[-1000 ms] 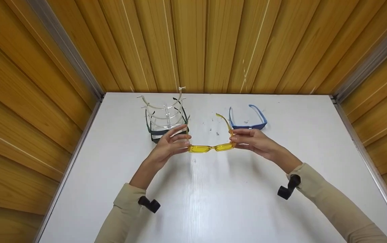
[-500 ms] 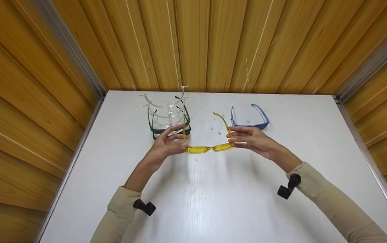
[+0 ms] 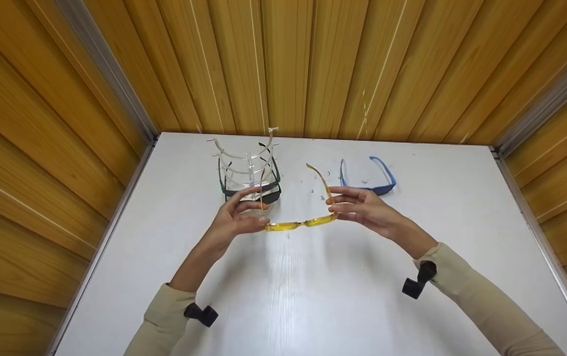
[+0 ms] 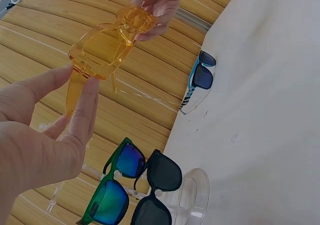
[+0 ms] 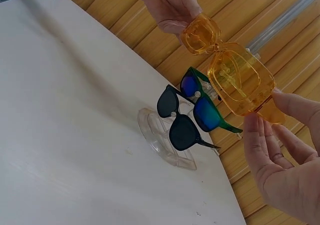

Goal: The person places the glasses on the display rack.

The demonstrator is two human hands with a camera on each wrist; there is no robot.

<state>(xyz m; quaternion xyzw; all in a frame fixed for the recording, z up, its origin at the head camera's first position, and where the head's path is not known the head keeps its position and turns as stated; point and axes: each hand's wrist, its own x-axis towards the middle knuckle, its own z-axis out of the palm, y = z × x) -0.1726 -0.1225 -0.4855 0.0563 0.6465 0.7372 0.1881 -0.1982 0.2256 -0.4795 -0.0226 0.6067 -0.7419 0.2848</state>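
Yellow see-through sunglasses (image 3: 283, 226) are held up over the table between both hands, temples unfolded and pointing away. My left hand (image 3: 229, 223) pinches them at the left hinge, thumb at the frame's corner and fingers along the temple. At the other hinge my right hand (image 3: 367, 212) grips the right temple the same way. In the left wrist view the orange-tinted frame (image 4: 95, 47) spans from one hand to the other. Behind my left hand stands a clear display rack (image 3: 250, 157) bearing green-framed sunglasses (image 4: 112, 185) and black sunglasses (image 4: 159, 180).
Blue sunglasses (image 3: 382, 189) lie with open temples on the white table (image 3: 313, 306), at the back right beyond my right hand. Small clear bits (image 3: 312, 191) are scattered near the middle back. Wood-patterned walls (image 3: 283, 64) enclose the back and sides.
Both hands have shifted slightly left and toward the body with the yellow sunglasses between them. More of the black sunglasses on the rack shows. The head view has shifted a little.
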